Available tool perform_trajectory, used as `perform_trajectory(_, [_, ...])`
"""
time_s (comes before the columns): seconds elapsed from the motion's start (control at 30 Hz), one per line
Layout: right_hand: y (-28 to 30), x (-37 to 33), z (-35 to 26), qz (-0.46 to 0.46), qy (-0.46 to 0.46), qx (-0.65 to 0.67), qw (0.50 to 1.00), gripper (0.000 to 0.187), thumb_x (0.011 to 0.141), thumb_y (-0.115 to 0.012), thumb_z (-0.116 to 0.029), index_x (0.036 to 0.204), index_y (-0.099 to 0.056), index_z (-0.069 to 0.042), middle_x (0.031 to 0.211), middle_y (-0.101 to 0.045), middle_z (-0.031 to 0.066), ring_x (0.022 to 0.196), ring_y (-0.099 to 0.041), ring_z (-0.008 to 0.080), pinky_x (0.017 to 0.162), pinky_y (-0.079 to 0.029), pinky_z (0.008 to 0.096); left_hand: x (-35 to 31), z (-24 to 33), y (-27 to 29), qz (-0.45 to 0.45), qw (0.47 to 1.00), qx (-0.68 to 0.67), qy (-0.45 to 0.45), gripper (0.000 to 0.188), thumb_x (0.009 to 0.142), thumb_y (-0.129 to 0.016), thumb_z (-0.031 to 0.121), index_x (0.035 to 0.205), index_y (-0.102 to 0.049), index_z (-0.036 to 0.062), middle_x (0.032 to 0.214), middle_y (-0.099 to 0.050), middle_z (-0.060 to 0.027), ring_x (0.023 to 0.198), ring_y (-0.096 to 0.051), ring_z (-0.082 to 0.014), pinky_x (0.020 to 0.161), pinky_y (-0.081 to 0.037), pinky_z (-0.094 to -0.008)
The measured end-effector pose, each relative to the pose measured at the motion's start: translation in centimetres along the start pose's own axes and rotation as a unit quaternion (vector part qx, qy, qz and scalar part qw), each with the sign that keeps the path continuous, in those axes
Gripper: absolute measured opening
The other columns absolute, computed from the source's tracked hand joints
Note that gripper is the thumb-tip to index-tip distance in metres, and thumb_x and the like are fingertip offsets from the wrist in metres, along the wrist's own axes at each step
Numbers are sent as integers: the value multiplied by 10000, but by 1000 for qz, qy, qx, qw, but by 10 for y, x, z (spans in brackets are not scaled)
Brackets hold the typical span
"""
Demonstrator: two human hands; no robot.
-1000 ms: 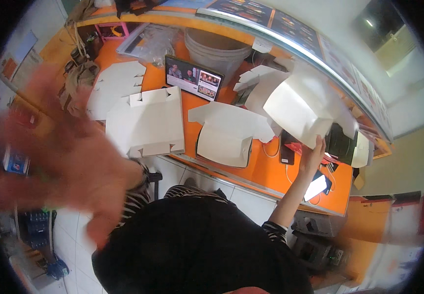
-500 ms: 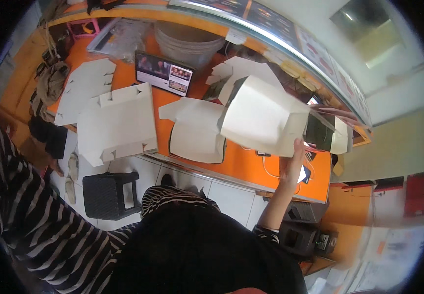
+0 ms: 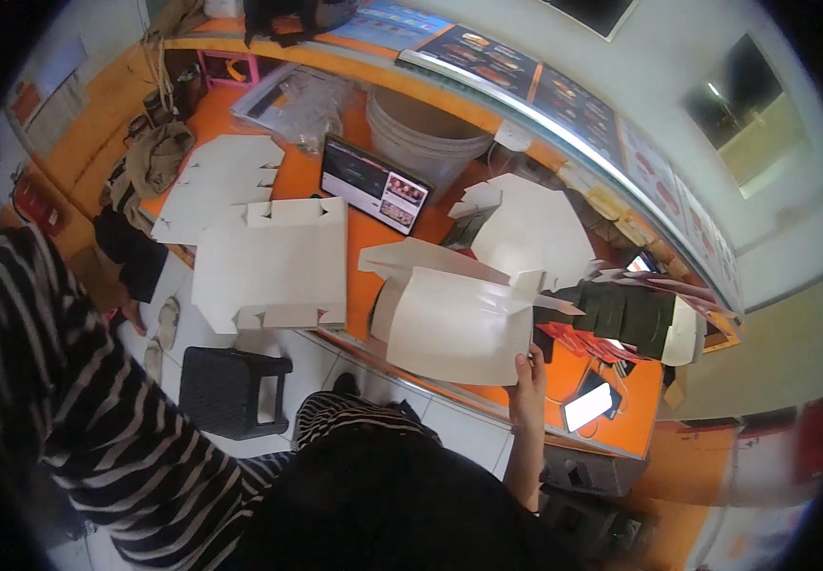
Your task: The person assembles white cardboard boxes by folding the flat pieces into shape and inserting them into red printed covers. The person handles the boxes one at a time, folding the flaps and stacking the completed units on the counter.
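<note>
My right hand (image 3: pixel 528 381) grips the lower right edge of a partly folded white cardboard box (image 3: pixel 459 324), thumb on top. That box is low over the table's front edge. Just behind it, the pale flap of another cardboard blank (image 3: pixel 402 255) shows; most of that blank is hidden. To the left lies a stack of flat white box blanks (image 3: pixel 283 266) with notched tabs, overhanging the edge. My left arm, in a striped sleeve, bends at the far left, with its hand out of sight.
More cardboard lies behind (image 3: pixel 535 228) and at the back left (image 3: pixel 221 176). A tablet (image 3: pixel 378 186) leans near a grey bucket (image 3: pixel 431 133). Dark printed boxes (image 3: pixel 626 314) pile up at the right, by a lit phone (image 3: pixel 587 407). A black stool (image 3: pixel 231 390) stands on the tiled floor.
My right hand has brought the box leftward and down, from raised above the right side to low over the neighbouring blank. The view has shifted, and the phone shows more fully.
</note>
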State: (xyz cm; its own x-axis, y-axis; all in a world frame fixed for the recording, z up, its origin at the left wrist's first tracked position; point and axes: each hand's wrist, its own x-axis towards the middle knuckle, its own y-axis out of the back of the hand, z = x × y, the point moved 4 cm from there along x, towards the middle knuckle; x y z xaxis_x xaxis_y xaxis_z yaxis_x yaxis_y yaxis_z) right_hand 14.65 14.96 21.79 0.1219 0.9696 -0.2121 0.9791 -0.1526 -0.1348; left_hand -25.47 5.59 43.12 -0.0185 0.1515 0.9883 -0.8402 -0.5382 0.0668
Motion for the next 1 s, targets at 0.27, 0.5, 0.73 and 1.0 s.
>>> perform_trajectory(0.27, [-5,5,16,62,18,-46,997,440,842,-561,-256,1192,-365,-78,1011,-516,111,792,-518,111,548,-422,212,4,0,20,34,998,45,-2,423,806,-514,236,1185,-453,57,1189,-467,-139,1098,-434,-246,945,-330,-400])
perform_trajectory(0.5, [-5,14,44,84,19,-5,996,452,838,-569,-262,1193,-369,-68,1013,-518,112,787,-515,109,547,-416,210,9,-4,23,66,996,68,-7,386,811,-511,197,1169,-473,57,1178,-478,-127,1084,-446,-230,939,-342,-385])
perform_trajectory(0.73, [-6,18,54,75,16,-67,995,472,850,-549,-275,1209,-335,-54,1062,-488,131,945,-521,183,718,-478,312,-15,-18,29,211,973,91,31,352,817,-508,159,1153,-493,56,1167,-489,-115,1070,-457,-213,933,-353,-370])
perform_trajectory(1.0, [-20,37,67,49,97,-112,988,313,860,-537,-228,1049,-417,-9,963,-505,98,854,-485,135,697,-399,242,-166,-105,-141,-125,895,-14,428,418,807,-499,41,1218,-431,0,1189,-491,-150,1097,-454,-209,940,-351,-346])
